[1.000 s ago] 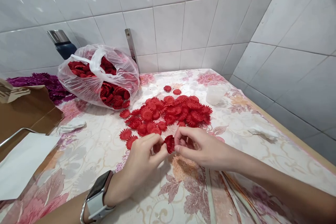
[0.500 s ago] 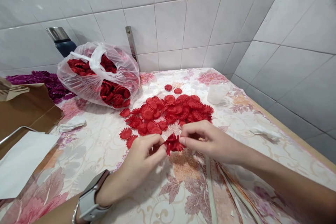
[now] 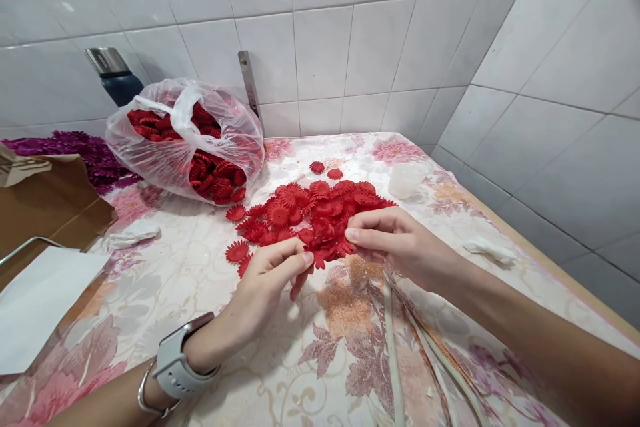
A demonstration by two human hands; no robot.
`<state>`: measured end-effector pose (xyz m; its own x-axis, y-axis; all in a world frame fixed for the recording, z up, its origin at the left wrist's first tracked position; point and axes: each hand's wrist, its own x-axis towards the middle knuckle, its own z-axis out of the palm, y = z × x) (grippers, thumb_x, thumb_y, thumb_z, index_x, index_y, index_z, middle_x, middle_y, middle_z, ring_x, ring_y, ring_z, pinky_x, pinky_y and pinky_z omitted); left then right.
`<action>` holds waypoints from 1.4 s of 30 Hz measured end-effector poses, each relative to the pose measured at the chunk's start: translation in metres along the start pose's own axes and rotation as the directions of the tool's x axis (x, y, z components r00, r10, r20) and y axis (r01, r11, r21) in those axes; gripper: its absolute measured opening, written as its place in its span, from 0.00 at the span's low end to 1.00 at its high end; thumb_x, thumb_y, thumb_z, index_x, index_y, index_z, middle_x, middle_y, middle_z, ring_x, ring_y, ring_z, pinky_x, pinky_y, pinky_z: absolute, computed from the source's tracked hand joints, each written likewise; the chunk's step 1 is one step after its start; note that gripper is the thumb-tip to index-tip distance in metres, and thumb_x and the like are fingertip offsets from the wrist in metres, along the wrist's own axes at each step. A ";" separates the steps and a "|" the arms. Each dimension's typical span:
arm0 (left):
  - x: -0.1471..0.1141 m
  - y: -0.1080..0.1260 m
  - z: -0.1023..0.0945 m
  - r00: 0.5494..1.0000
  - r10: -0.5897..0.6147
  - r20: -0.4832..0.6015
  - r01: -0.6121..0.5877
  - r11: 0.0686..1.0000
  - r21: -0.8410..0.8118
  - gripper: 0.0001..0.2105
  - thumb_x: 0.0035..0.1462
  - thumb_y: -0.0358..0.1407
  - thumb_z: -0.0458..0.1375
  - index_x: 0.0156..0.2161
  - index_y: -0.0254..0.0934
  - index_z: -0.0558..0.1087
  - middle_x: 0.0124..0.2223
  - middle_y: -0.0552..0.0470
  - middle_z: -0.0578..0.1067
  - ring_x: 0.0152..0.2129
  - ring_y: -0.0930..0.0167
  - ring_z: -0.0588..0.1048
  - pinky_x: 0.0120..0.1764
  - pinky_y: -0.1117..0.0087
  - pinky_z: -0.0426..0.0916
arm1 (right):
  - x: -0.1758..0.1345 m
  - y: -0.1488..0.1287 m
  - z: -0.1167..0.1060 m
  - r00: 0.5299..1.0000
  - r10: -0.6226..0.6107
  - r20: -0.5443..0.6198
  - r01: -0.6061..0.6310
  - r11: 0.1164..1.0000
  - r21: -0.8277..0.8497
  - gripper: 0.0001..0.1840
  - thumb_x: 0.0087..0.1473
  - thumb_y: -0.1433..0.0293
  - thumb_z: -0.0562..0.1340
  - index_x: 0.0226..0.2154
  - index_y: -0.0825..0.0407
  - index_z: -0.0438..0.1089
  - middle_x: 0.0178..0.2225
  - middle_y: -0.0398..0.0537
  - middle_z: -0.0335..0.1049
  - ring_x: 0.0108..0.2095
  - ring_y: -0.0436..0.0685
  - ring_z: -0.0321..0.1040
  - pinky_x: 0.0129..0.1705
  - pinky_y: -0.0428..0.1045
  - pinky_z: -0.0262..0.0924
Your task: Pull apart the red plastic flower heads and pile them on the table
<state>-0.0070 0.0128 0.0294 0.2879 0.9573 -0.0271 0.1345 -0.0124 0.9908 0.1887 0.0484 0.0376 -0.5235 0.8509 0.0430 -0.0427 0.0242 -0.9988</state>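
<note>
Between my two hands is a red artificial flower [image 3: 325,257] with ragged petals. My left hand [image 3: 270,275] pinches its left edge between thumb and fingers. Its right edge is gripped by the thumb and forefinger of my right hand [image 3: 400,240]. Just behind lies a loose pile of round red petal pieces [image 3: 285,203] with notched rims, partly hidden by my hands and the flower. Two single red pieces [image 3: 317,167] rest beyond the pile.
A clear plastic bag [image 3: 235,103] full of red pieces stands back left, by a dark bottle [image 3: 123,88]. Purple flowers [image 3: 95,159], a cardboard box [image 3: 60,203] and white paper [image 3: 43,307] are left. Pale strips [image 3: 393,353] lie front right; a translucent cup [image 3: 406,180] stands behind.
Both hands have moved up and slightly away from me with the flower, closer to the pile. The flower is spread wider between my fingers.
</note>
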 end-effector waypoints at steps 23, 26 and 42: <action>-0.008 -0.003 0.007 0.980 0.178 -0.086 -0.113 0.861 0.497 0.09 0.51 0.31 0.50 0.22 0.37 0.59 0.21 0.59 0.61 0.20 0.75 0.60 0.24 0.74 0.54 | -0.014 -0.009 0.017 0.996 -0.076 0.055 0.092 0.893 -0.440 0.17 0.52 0.57 0.61 0.23 0.54 0.64 0.24 0.42 0.61 0.25 0.50 0.56 0.27 0.46 0.50; -0.010 -0.007 0.009 0.951 0.310 -0.010 -0.230 0.727 0.646 0.08 0.52 0.30 0.49 0.23 0.37 0.61 0.22 0.57 0.63 0.20 0.74 0.61 0.24 0.73 0.55 | -0.016 -0.004 0.026 0.986 -0.101 0.133 0.165 0.700 -0.694 0.16 0.52 0.61 0.62 0.23 0.54 0.61 0.24 0.42 0.60 0.25 0.50 0.55 0.27 0.46 0.48; -0.025 -0.041 0.017 0.905 0.182 0.385 -0.424 0.475 0.772 0.11 0.56 0.28 0.49 0.25 0.37 0.68 0.21 0.50 0.71 0.17 0.69 0.68 0.19 0.70 0.56 | -0.027 0.042 0.038 0.956 0.232 0.180 -0.095 0.824 -0.559 0.16 0.37 0.75 0.58 0.11 0.51 0.49 0.12 0.36 0.44 0.15 0.45 0.42 0.17 0.44 0.38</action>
<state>-0.0041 -0.0158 -0.0127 0.6498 0.7528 0.1053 0.6734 -0.6344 0.3795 0.1688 0.0060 -0.0045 -0.6633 0.7248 -0.1864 0.4901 0.2325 -0.8401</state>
